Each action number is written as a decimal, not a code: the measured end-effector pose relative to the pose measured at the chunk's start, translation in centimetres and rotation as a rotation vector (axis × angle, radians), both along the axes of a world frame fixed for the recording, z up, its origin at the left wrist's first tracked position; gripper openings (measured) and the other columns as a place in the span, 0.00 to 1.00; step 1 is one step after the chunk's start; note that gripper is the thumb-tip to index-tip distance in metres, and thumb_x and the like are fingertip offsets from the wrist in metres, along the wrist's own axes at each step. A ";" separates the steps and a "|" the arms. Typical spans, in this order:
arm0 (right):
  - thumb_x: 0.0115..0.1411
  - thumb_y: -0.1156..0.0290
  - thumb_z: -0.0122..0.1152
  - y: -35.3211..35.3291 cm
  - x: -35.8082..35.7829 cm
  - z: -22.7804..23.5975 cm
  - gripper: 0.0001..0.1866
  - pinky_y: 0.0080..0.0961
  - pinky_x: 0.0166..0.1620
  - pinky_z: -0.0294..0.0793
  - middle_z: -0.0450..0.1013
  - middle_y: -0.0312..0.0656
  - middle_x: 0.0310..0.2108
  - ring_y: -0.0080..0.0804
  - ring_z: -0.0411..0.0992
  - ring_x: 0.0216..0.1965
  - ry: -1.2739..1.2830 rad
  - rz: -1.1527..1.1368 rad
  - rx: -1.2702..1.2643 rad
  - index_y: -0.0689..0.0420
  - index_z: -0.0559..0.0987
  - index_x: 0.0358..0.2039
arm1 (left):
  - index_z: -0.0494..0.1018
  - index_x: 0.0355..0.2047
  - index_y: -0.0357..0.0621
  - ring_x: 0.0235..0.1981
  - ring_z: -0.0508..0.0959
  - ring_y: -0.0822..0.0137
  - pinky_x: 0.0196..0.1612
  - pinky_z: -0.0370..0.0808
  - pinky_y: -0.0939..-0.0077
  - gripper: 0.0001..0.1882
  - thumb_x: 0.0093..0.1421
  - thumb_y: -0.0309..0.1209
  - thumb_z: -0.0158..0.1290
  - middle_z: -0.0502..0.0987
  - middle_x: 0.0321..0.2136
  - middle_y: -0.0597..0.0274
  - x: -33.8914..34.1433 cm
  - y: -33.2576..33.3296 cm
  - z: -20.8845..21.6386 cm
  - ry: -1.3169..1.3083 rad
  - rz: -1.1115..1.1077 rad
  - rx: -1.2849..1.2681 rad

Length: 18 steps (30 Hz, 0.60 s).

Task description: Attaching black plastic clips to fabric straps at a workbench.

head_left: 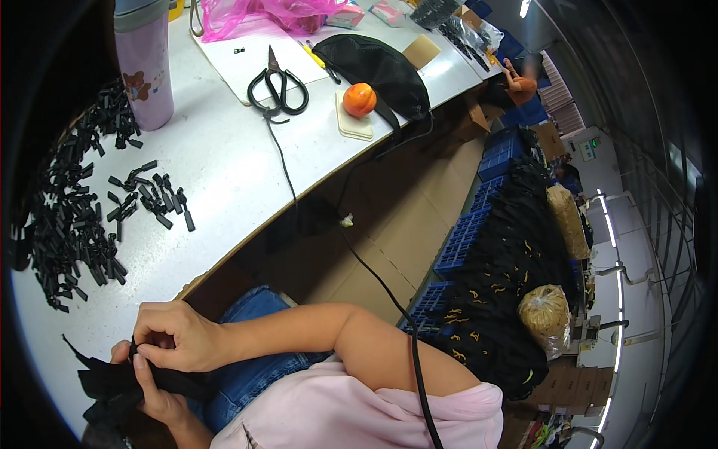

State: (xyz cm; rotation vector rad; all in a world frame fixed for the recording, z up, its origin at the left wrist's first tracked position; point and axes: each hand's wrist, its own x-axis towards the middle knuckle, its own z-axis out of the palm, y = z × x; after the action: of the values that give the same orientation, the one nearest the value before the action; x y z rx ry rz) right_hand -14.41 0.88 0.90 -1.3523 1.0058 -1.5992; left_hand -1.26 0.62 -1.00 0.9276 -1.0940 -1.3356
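Both my hands are together at the lower left, working on a piece of black fabric close to the table edge. My right hand pinches its fingertips at the upper edge of the fabric, on a small dark part mostly hidden by the fingers. From below, my left hand grips the same fabric, its thumb pointing up toward the right fingertips. Just beyond them on the white table lies a large heap of small black zipper pulls, with a smaller loose group beside it.
A lilac tumbler stands behind the heap. Black-handled scissors, an orange round fruit on cream cards, a black fabric item and a pink plastic bag lie farther back. Blue crates with black goods line the right; another person sits beyond.
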 end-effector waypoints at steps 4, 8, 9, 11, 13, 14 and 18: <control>0.44 0.77 0.54 -0.4 -0.5 0.0 0.04 0.11 0.20 0.59 0.65 0.33 0.17 0.16 0.60 0.18 -0.198 0.220 0.245 0.61 0.69 0.19 | 0.62 0.39 0.36 0.35 0.69 0.69 0.42 0.65 0.78 0.13 0.52 0.23 0.43 0.67 0.36 0.57 0.1 0.0 0.9 0.046 -0.022 0.055; 0.42 0.78 0.56 -1.1 -1.7 0.1 0.04 0.11 0.21 0.59 0.65 0.32 0.15 0.14 0.60 0.18 -0.295 0.387 0.396 0.62 0.70 0.17 | 0.61 0.39 0.34 0.35 0.68 0.69 0.42 0.64 0.78 0.13 0.51 0.22 0.44 0.66 0.36 0.59 0.0 0.0 1.1 0.076 -0.042 0.156; 0.42 0.78 0.56 -1.3 -1.9 -0.1 0.04 0.11 0.21 0.59 0.65 0.32 0.15 0.14 0.60 0.18 -0.295 0.387 0.396 0.62 0.70 0.17 | 0.61 0.38 0.34 0.36 0.67 0.69 0.42 0.64 0.78 0.13 0.50 0.22 0.44 0.65 0.36 0.59 0.0 0.0 1.1 0.033 -0.053 0.178; 0.41 0.78 0.55 -1.3 -2.1 -0.4 0.04 0.10 0.21 0.59 0.65 0.32 0.15 0.13 0.60 0.18 -0.368 0.494 0.479 0.62 0.70 0.16 | 0.61 0.38 0.34 0.36 0.67 0.69 0.42 0.64 0.78 0.13 0.50 0.22 0.44 0.65 0.36 0.59 0.1 -0.1 1.1 0.053 -0.086 0.187; 0.41 0.79 0.55 -1.2 -2.2 -0.3 0.04 0.10 0.20 0.59 0.65 0.32 0.15 0.13 0.60 0.18 -0.375 0.492 0.466 0.62 0.70 0.16 | 0.61 0.38 0.34 0.36 0.67 0.69 0.43 0.63 0.78 0.13 0.50 0.22 0.44 0.65 0.36 0.59 0.0 -0.1 1.2 0.073 -0.117 0.196; 0.41 0.79 0.55 -1.2 -2.2 -0.2 0.04 0.10 0.20 0.59 0.65 0.32 0.15 0.13 0.60 0.17 -0.382 0.488 0.452 0.62 0.70 0.16 | 0.61 0.37 0.34 0.36 0.67 0.69 0.42 0.63 0.78 0.13 0.50 0.21 0.44 0.65 0.36 0.59 -0.1 -0.1 1.2 0.079 -0.108 0.207; 0.41 0.79 0.56 -1.0 -2.2 -0.3 0.04 0.10 0.20 0.59 0.65 0.32 0.15 0.13 0.60 0.17 -0.342 0.475 0.436 0.63 0.70 0.16 | 0.61 0.37 0.33 0.36 0.67 0.69 0.42 0.64 0.78 0.12 0.50 0.21 0.43 0.65 0.35 0.60 -0.4 0.2 1.3 0.059 -0.100 0.201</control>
State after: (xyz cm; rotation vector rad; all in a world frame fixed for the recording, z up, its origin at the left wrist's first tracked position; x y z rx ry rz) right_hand -16.61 -0.11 0.57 -0.8926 0.7021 -1.1192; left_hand -1.63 0.79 0.25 0.9830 -0.9839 -1.5678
